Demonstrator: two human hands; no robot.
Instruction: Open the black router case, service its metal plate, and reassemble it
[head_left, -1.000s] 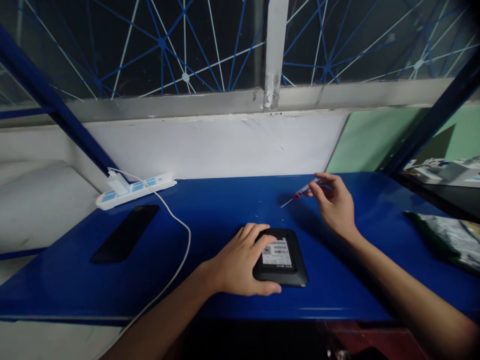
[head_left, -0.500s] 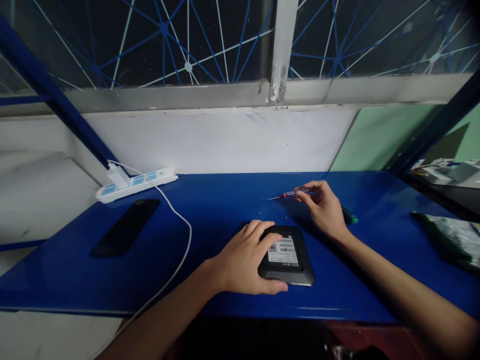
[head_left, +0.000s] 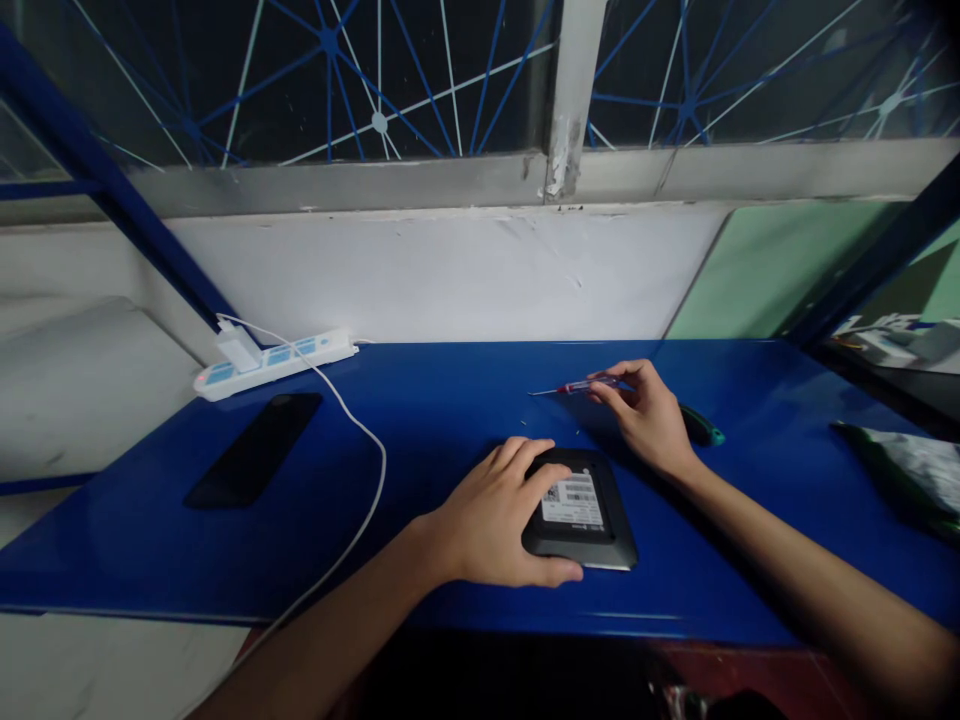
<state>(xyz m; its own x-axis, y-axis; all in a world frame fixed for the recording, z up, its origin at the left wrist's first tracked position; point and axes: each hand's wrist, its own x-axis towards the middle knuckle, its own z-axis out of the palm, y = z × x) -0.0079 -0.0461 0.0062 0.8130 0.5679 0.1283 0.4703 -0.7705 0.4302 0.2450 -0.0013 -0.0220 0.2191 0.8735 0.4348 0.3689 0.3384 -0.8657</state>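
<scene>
A dark square device [head_left: 611,520] with a white printed label lies on the blue table. Across its left side rests my left hand [head_left: 499,515], gripping it with the thumb at the near edge and the fingers over the top. My right hand [head_left: 645,415] pinches a thin screwdriver [head_left: 581,385] with a red and clear handle, its shaft pointing left just above the tabletop. Two tiny screw-like bits [head_left: 523,422] lie between the screwdriver and the device. Partly hidden behind my right hand is a green and black tool [head_left: 701,427].
On the left, a black phone [head_left: 255,450] lies near a white power strip [head_left: 277,362] with a plugged-in charger. A white cable [head_left: 379,470] curves across the table toward the front edge. A silver and green bag [head_left: 907,475] is at the far right.
The screwdriver tip has shifted slightly left, now over the spot where a tiny bit lay. The whole view has shifted a little; my left hand still holds the device.
</scene>
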